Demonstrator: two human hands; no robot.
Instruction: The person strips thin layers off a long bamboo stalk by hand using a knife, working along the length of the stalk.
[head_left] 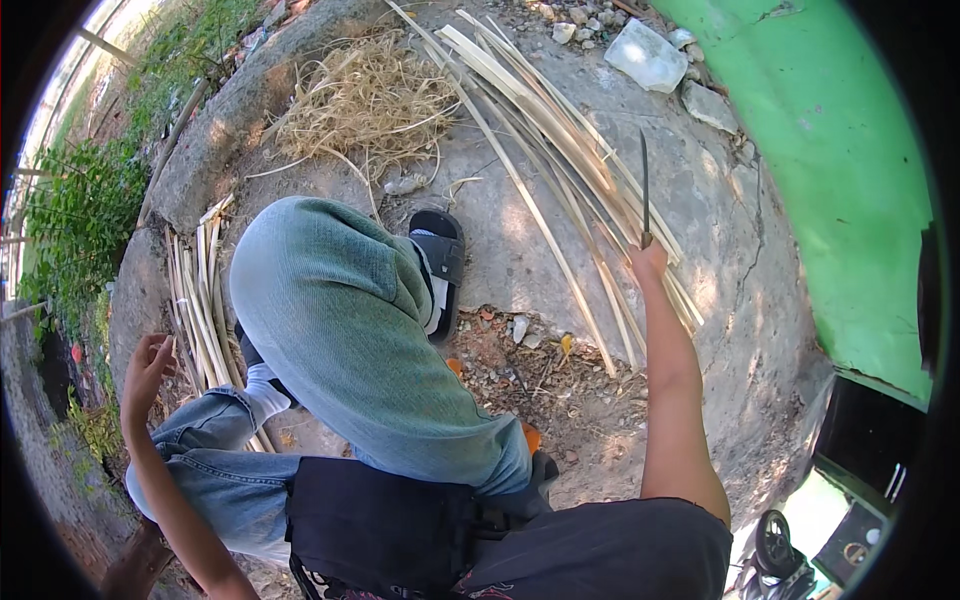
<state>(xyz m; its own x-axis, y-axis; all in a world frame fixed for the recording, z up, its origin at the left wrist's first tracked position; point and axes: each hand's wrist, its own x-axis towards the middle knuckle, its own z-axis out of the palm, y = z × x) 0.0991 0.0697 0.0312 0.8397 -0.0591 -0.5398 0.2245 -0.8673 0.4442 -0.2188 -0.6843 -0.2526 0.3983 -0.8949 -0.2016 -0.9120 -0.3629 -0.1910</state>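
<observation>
Nearest the camera, the person's dark shirt and black waist pouch (pixel 380 525) filled the lower edge, with a raised knee in faded green-grey trousers (pixel 340 320) above them and a blue denim leg to the left.

At far left, the left hand (pixel 147 368) was lifted with its fingers (pixel 160 347) spread loosely and holding nothing. Just to its right, almost touching the fingertips, a bundle of pale split bamboo strips (pixel 200 300) lay on the ground, its long axis running away from the person.

In the middle, a foot in a black sandal (pixel 440 265) rested on the cracked concrete ground (pixel 500 230), with a heap of dry straw-coloured shavings (pixel 365 100) beyond it.

To the right, the right hand (pixel 650 262) was stretched well forward, its fingers closed around the handle of a thin dark-bladed knife (pixel 644 185) that pointed straight up and away. Directly under and beyond that hand lay a long fan of pale bamboo slats (pixel 540 130), slanting from upper left to lower right, so this hand was the nearer to them. A green painted wall (pixel 840 170) curved along the right edge.
</observation>
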